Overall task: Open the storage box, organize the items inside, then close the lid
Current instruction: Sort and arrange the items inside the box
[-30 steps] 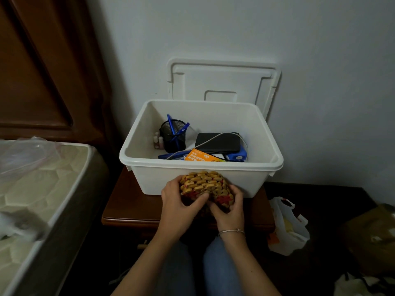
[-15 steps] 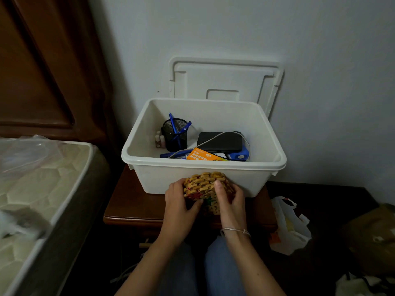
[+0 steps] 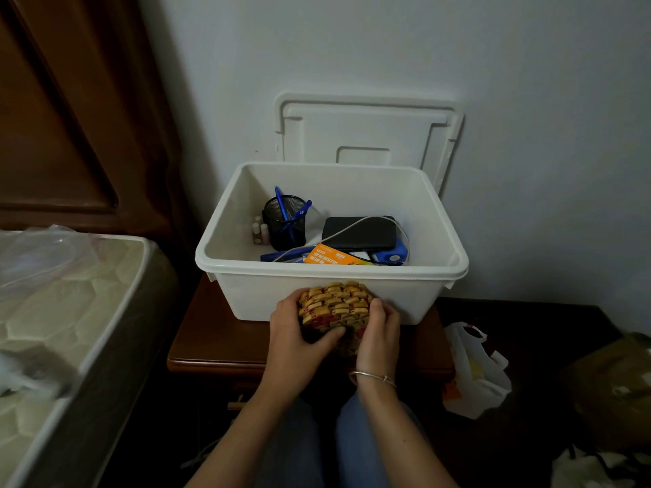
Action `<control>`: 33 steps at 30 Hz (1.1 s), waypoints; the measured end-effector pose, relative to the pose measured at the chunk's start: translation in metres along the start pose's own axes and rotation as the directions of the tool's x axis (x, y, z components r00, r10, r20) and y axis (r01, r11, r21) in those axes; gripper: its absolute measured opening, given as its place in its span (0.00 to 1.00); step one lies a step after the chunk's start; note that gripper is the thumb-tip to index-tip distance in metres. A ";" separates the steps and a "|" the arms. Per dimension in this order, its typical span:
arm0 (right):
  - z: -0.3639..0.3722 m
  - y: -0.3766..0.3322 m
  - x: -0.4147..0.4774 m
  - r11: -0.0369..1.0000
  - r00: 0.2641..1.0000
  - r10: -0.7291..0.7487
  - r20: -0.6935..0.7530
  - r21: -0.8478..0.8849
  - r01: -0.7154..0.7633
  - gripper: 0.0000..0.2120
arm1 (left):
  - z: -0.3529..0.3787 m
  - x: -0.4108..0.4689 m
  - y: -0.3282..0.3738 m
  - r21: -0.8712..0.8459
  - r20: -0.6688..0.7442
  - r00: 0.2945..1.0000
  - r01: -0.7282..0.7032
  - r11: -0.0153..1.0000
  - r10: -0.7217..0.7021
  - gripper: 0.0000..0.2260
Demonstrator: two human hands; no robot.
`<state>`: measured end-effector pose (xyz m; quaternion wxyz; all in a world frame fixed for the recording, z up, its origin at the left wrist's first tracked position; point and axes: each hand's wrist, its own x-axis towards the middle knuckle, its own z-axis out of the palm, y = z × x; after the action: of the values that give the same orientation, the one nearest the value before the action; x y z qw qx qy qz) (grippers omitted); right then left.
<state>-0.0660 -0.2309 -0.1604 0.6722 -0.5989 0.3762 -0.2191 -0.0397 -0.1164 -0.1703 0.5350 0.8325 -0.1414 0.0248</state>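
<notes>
Above the nightstand [image 3: 218, 332], left hand [image 3: 299, 343] and right hand [image 3: 378, 332] fingers [image 3: 376, 306] grip the beaded pouch [image 3: 334, 306].

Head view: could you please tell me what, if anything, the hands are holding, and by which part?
A yellow-and-red woven item, in front of the storage box: the left hand grips its left side, the right hand its right side.

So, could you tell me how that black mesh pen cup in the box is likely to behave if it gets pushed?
The mesh pen cup looks light, being open mesh, so a nudge would probably slide it. Its blue pens lean past the rim, so it may tip. The small bottles beside it would likely topple.
</notes>
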 end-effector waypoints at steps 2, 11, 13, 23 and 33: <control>0.002 0.000 -0.001 0.999 1.000 0.027 0.007 0.024 -0.028 0.12 | 0.000 -0.001 0.005 -0.055 -0.008 0.998 0.061 0.997 -0.062 0.30; 0.003 -0.002 -0.001 0.988 0.989 0.135 0.053 0.068 -0.138 0.29 | 0.014 0.005 0.027 -0.125 -0.191 0.942 0.255 0.959 -0.276 0.16; 0.004 -0.003 0.002 0.984 0.986 0.161 0.040 0.069 -0.163 0.31 | 0.013 0.007 0.026 -0.141 -0.186 0.943 0.250 0.958 -0.274 0.16; 0.010 0.002 0.004 0.991 0.992 0.125 -0.013 0.043 -0.124 0.23 | -0.007 0.005 0.008 -0.073 0.134 0.984 0.124 0.990 -0.114 0.32; 0.006 0.000 0.000 0.998 0.995 0.052 0.083 0.035 -0.055 0.20 | -0.017 0.016 0.002 0.076 0.162 0.986 0.021 0.997 -0.033 0.22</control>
<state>-0.0616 -0.2271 -0.1608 0.7038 -0.5843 0.3600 -0.1833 -0.0230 -0.1048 -0.1581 0.4909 0.8528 -0.1724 -0.0453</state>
